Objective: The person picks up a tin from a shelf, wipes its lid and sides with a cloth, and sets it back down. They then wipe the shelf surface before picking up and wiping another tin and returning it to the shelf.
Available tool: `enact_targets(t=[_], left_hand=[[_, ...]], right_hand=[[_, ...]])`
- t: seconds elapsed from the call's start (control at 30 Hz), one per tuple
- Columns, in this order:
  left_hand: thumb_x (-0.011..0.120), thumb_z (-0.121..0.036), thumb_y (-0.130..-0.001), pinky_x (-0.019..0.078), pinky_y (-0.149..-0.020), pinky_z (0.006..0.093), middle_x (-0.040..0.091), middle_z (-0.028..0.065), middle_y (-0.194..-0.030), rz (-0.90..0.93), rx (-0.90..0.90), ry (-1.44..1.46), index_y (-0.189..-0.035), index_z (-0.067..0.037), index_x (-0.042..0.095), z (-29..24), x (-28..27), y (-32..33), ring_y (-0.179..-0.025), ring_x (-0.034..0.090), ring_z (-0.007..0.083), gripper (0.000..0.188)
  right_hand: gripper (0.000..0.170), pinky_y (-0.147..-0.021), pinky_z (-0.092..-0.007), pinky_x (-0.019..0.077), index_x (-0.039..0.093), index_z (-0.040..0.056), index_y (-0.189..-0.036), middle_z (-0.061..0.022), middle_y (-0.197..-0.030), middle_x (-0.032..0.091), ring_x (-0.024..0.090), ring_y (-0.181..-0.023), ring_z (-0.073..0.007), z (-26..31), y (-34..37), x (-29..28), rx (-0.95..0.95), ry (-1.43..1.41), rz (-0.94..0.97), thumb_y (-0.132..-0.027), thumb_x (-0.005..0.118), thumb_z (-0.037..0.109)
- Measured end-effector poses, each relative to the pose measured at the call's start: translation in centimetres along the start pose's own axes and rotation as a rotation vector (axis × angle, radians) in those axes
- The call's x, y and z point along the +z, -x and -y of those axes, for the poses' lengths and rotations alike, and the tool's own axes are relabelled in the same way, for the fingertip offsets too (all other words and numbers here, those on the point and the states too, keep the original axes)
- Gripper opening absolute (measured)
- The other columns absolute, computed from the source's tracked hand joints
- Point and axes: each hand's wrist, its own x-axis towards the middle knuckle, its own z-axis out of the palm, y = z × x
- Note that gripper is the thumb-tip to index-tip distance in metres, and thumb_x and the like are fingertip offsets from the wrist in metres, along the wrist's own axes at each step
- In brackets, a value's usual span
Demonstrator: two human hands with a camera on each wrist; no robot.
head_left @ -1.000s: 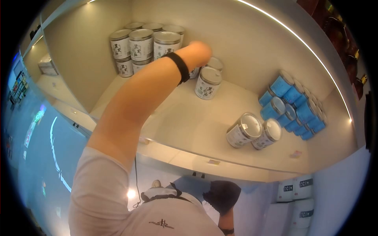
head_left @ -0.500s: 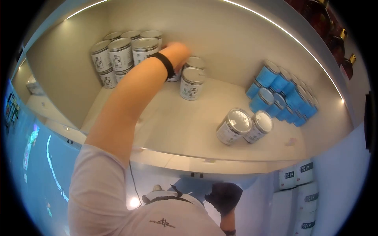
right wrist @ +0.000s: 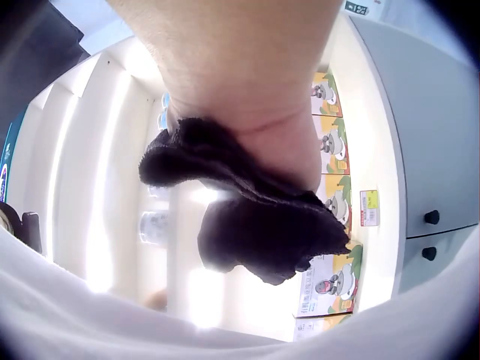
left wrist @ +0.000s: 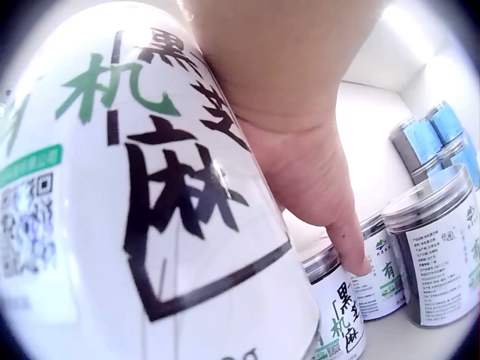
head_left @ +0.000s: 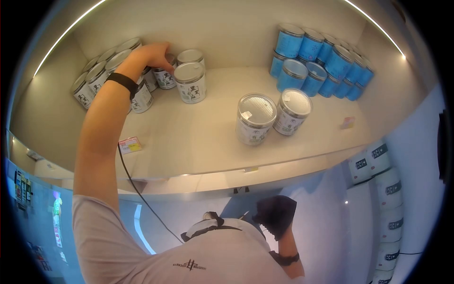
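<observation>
- Has a dark cloth (head_left: 276, 215) over the right hand (right wrist: 289, 150), low before the torso; cannot tell wide grip from narrow, with fingers hidden beneath.
- Has a price card (head_left: 130, 145) beside the left forearm, near the shelf's (head_left: 208, 151) front edge.
- Has two white-labelled cans (head_left: 254, 131) side by side on the shelf, forward of the others.
- Has a sesame can (left wrist: 187, 195) close by the left wrist.
- Reaches the left hand (head_left: 155, 56) over a dark-filled can (head_left: 166, 79), upright on the shelf, with one digit down by the rim; cannot tell whether closed around it.
- Has a pair of white cans (head_left: 192, 91) just right of that, one behind the other.
- Has stacked white cans (head_left: 96, 78) at far left, stacked blue cans (head_left: 288, 45) at far right.
</observation>
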Motion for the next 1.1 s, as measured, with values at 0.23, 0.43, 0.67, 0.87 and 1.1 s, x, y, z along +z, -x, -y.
enact_targets(t=[0.23, 0.43, 0.67, 0.87, 1.1], left_hand=[[0.085, -0.047, -0.061, 0.0519, -0.083, 0.0421, 0.067, 0.0228, -0.102, -0.072, 0.090, -0.013, -0.117, -0.002, 0.057, -0.3, -0.2, 1.3, -0.096, 0.066, 0.0366, 0.077], [0.085, -0.048, -0.059, 0.0529, -0.083, 0.0423, 0.069, 0.0232, -0.103, -0.103, 0.078, -0.053, -0.117, 0.001, 0.058, 0.2, 0.3, 0.3, -0.097, 0.067, 0.0365, 0.080], [0.084, -0.042, -0.059, 0.0550, -0.083, 0.0400, 0.072, 0.0214, -0.103, 0.112, -0.024, -0.088, -0.107, 0.002, 0.068, -1.4, -0.8, 0.3, -0.096, 0.070, 0.0330, 0.068], [0.084, -0.032, -0.063, 0.0547, -0.086, 0.0376, 0.071, 0.0182, -0.110, 0.139, -0.037, -0.007, -0.117, 0.001, 0.066, -1.2, -3.2, 1.7, -0.101, 0.069, 0.0306, 0.065], [0.080, -0.023, -0.065, 0.0533, -0.089, 0.0377, 0.069, 0.0165, -0.114, 0.057, -0.098, -0.037, -0.130, 0.001, 0.057, -5.1, -11.6, 10.0, -0.103, 0.066, 0.0304, 0.073]], right_hand=[[0.035, -0.065, -0.0299, 0.0554, 0.063, -0.0018, -0.083, -0.0075, -0.079, 0.067, 0.064, -0.071, -0.0158, 3.5, 0.9, 2.5, 0.092, -0.065, -0.089, -0.055, 0.080, -0.013], [0.034, -0.064, -0.0321, 0.0560, 0.061, -0.0031, -0.084, -0.0093, -0.079, 0.067, 0.063, -0.071, -0.0170, 2.9, 0.5, 2.1, 0.031, -0.051, -0.080, -0.057, 0.080, -0.013], [0.028, -0.061, -0.0322, 0.0540, 0.060, -0.0025, -0.080, -0.0093, -0.076, 0.065, 0.060, -0.067, -0.0179, 2.5, -0.1, 1.6, 0.142, -0.252, -0.044, -0.059, 0.078, -0.008], [0.025, -0.055, -0.0294, 0.0501, 0.059, -0.0019, -0.075, -0.0070, -0.069, 0.062, 0.056, -0.062, -0.0149, 2.8, -0.3, 2.5, -0.143, 0.226, -0.043, -0.057, 0.075, -0.011], [0.023, -0.050, -0.0307, 0.0425, 0.055, -0.0024, -0.073, -0.0051, -0.066, 0.054, 0.051, -0.061, -0.0143, 3.3, -0.7, 1.3, 0.026, -0.007, 0.113, -0.060, 0.071, -0.014]])
